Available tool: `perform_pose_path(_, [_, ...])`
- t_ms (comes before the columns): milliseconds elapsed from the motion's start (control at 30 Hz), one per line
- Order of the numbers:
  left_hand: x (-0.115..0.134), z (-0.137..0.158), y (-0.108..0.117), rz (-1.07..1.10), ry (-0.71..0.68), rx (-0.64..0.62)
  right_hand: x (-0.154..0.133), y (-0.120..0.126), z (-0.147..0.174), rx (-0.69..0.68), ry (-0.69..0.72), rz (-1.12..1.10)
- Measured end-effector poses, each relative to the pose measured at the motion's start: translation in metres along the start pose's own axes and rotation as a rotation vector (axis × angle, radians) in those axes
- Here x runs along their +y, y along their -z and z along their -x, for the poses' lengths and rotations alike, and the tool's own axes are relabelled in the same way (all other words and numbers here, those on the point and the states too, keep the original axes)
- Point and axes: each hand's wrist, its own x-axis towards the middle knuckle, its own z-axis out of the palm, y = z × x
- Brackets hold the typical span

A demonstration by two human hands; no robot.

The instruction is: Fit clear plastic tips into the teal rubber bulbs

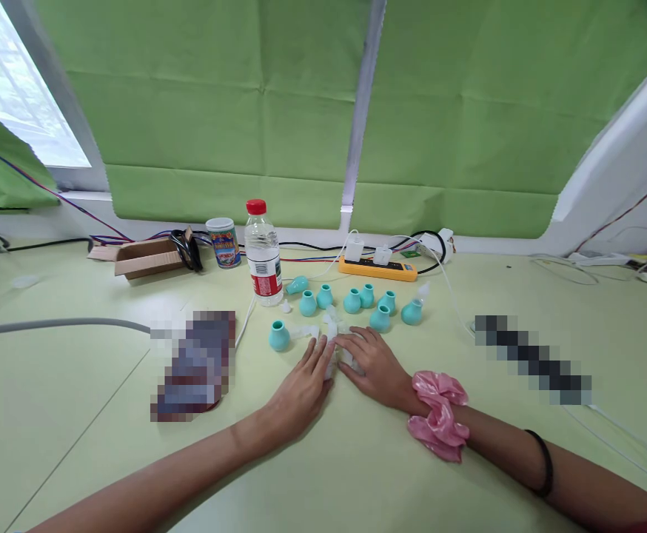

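Observation:
My left hand (304, 385) lies low over the table with its fingers stretched out, fingertips touching a small heap of translucent white plastic pieces (332, 328). From the other side, my right hand (376, 366) rests on the same heap, fingers extended and slightly bent. Part of the heap is hidden under both hands. Several teal rubber bulbs (380, 318) with open necks stand just beyond. One teal bulb (279, 337) sits apart, left of my fingers. At the right, a bulb (411, 312) has a clear tip (423, 292) beside it or attached; which, I cannot tell.
Behind the bulbs stand a red-capped water bottle (264, 255) and a can (223, 243). A yellow power strip (377, 268) with white chargers lies near the wall. An open cardboard box (151, 257) is at the back left. Blurred-out objects lie on both sides, with cables.

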Motion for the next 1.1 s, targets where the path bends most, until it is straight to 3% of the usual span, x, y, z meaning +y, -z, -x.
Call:
perform_pose_path(100, [-0.002,0.0,0.003,-0.043,0.017,0.051,0.003,-0.001,0.002,0.082,-0.028,-0.015])
perform_pose_path(233, [-0.005,-0.001,0.01,-0.251,-0.071,0.162,0.006,-0.001,0.003,0.153,0.009,-0.112])
perform_pose_path(333, [-0.006,-0.001,0.013,-0.327,-0.075,0.111,0.006,-0.001,0.003,0.157,0.031,-0.231])
perform_pose_path(467, [-0.003,-0.002,0.015,-0.272,0.042,0.022,0.005,-0.002,0.001,0.129,0.003,-0.182])
perform_pose_path(633, [0.002,-0.003,0.017,-0.268,0.14,0.008,0.007,-0.005,0.001,0.142,-0.086,-0.141])
perform_pose_path(733, [0.002,-0.004,0.019,-0.293,0.153,0.006,0.008,-0.006,0.001,0.176,-0.118,-0.142])
perform_pose_path(933, [-0.005,-0.004,0.016,-0.24,0.137,0.029,0.009,-0.006,0.0,0.175,-0.041,-0.189])
perform_pose_path(1100, [-0.008,-0.004,0.015,-0.242,0.145,0.073,0.008,-0.004,-0.003,0.156,-0.133,-0.056])
